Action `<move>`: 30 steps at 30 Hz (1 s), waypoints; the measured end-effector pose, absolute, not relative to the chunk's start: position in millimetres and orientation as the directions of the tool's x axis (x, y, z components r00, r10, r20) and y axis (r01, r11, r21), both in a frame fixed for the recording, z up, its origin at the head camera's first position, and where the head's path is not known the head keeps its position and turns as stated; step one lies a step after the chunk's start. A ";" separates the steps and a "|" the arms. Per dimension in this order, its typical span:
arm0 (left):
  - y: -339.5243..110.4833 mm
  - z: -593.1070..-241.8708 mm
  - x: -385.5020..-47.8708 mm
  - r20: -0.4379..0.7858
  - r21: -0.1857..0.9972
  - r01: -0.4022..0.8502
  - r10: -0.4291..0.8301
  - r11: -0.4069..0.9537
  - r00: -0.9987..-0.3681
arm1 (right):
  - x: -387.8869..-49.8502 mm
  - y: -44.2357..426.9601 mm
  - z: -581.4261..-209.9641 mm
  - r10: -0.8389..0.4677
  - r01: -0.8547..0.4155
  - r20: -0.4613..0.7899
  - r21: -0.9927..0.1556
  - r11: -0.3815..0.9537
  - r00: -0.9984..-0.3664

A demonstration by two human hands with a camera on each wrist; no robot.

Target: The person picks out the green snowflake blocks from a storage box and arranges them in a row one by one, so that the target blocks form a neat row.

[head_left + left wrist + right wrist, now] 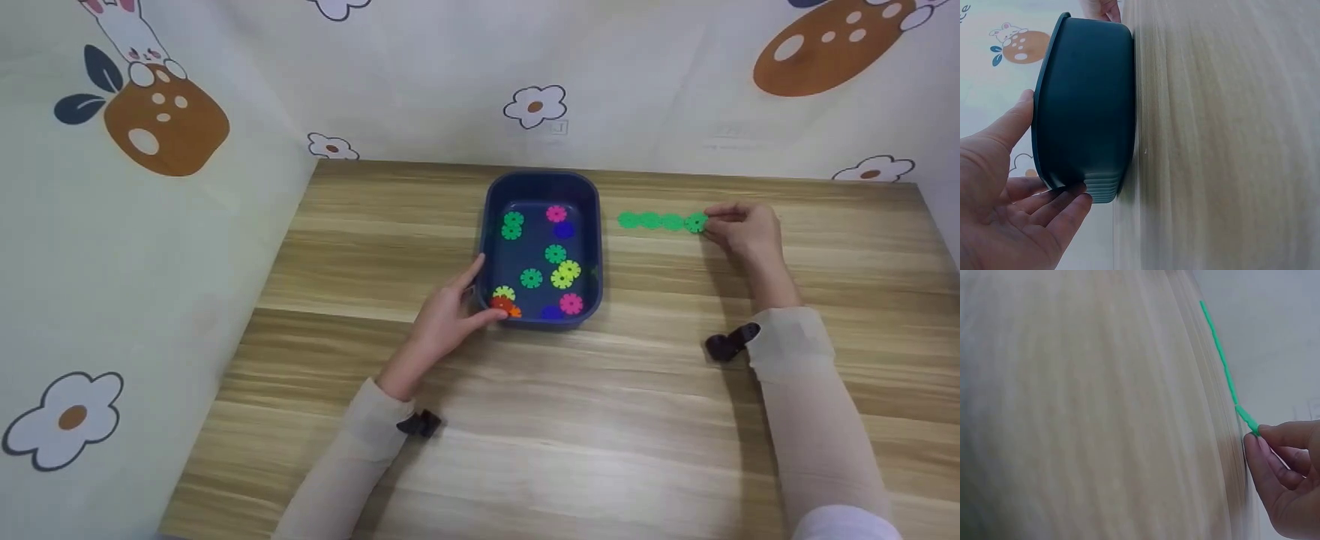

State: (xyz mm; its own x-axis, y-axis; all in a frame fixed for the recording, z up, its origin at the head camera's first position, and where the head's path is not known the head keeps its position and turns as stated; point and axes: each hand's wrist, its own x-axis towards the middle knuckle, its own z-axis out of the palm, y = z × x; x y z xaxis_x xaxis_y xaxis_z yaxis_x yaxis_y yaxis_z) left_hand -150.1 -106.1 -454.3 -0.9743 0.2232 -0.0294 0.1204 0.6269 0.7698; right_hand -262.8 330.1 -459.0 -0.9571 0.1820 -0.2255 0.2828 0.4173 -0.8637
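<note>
I saw the right hand [752,234] pinch the end disc [694,223], green row [650,220] toward nine o'clock, left hand [442,313] gripping the tub [536,187].

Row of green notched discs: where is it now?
In the head view, the row of green notched discs lies on the wooden table, right of the navy tub, its right end pinched by the right hand.

Wide lane over table [600,442] between left sleeve [337,469] and right sleeve [814,420]. Tray [541,177] open from above; raised walls block sideways entry. Left hand [448,313] blocks its near-left corner. Narrow gap between tray and green disc row [651,220]; right hand [748,234] blocks row's right end. Patterned wall [427,82] bounds far side.
</note>
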 end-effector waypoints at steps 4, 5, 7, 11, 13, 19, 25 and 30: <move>-106.2 -452.9 -149.2 -0.033 0.772 0.119 0.226 0.625 -0.973 | -262.5 329.5 -457.5 0.189 0.296 -0.238 -0.867 0.401 -0.953; -106.1 -452.4 -149.1 -0.036 0.772 0.117 0.227 0.624 -0.973 | -262.3 329.5 -457.1 0.191 0.299 -0.240 -0.868 0.396 -0.952; -105.9 -451.9 -148.7 -0.038 0.774 0.114 0.226 0.623 -0.973 | -262.1 329.3 -456.3 0.197 0.301 -0.241 -0.873 0.385 -0.950; -106.0 -451.8 -148.5 -0.036 0.774 0.116 0.226 0.623 -0.973 | -261.1 329.4 -455.3 0.208 0.300 -0.235 -0.872 0.386 -0.950; -106.0 -451.9 -148.6 -0.039 0.774 0.112 0.224 0.623 -0.974 | -260.3 329.3 -454.9 0.212 0.299 -0.232 -0.874 0.383 -0.950; -106.4 -453.7 -149.4 -0.030 0.786 0.118 0.229 0.607 -0.973 | -257.7 329.8 -455.1 0.225 0.279 -0.201 -0.871 0.404 -0.953; -106.3 -453.3 -148.9 -0.038 0.790 0.110 0.228 0.603 -0.973 | -257.1 329.0 -453.3 0.228 0.278 -0.198 -0.871 0.406 -0.953; -106.4 -453.0 -149.1 -0.043 0.771 0.110 0.224 0.627 -0.974 | -256.4 327.5 -450.0 0.222 0.278 -0.203 -0.877 0.393 -0.954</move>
State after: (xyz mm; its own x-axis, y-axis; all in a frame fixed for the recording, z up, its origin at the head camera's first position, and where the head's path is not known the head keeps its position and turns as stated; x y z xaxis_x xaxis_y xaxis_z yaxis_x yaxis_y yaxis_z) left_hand -149.1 -106.4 -453.0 -0.9737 0.2237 -0.0427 0.1102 0.6267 0.7714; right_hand -256.4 327.5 -450.0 -0.9536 0.2223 -0.2029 0.2781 0.3925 -0.8767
